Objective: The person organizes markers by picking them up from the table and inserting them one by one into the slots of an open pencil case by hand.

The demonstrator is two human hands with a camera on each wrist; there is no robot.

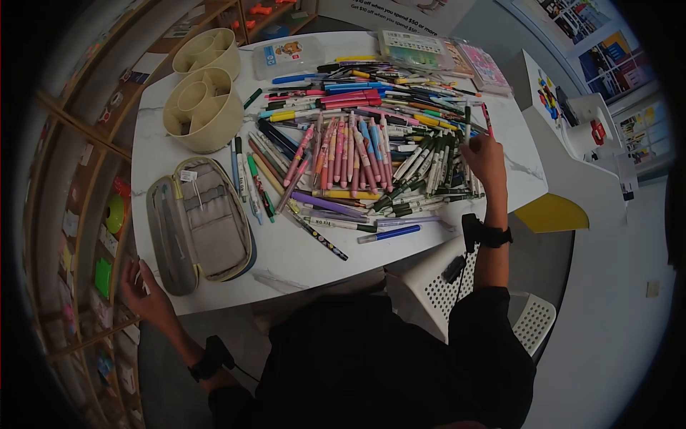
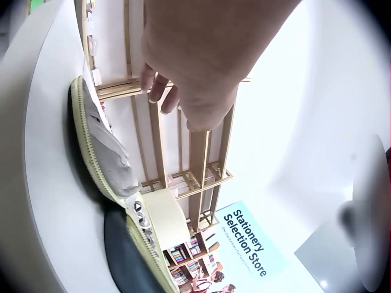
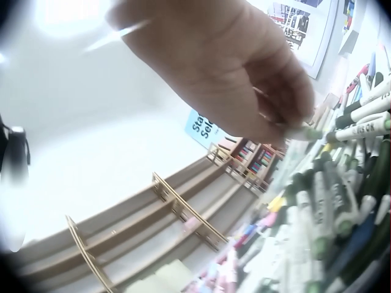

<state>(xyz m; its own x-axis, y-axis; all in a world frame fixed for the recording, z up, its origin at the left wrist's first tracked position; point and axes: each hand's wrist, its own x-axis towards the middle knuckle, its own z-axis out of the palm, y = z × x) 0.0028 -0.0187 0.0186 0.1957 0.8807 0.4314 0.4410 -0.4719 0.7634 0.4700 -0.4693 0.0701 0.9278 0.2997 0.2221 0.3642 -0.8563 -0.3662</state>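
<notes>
At the right side of the pen pile, my right hand (image 1: 487, 159) pinches a white and green marker (image 1: 467, 121) between thumb and fingers. The right wrist view shows the same hand (image 3: 244, 79) with the marker's end (image 3: 305, 133) at its fingertips, over more white markers (image 3: 324, 210) with green ends. My left hand (image 1: 150, 297) holds nothing, its fingers loosely spread by the table's left edge, near the open grey pencil case (image 1: 218, 222). In the left wrist view that hand (image 2: 195, 73) hangs near the case (image 2: 104, 146), fingers relaxed.
Two cream round organizers (image 1: 204, 111) stand at the back left of the white table (image 1: 286, 268). Pink pens (image 1: 350, 154) lie in the pile's middle. Clear cases (image 1: 411, 51) lie at the back, a blue marker (image 1: 389, 234) near the front. A white perforated chair (image 1: 443, 286) stands by the front edge.
</notes>
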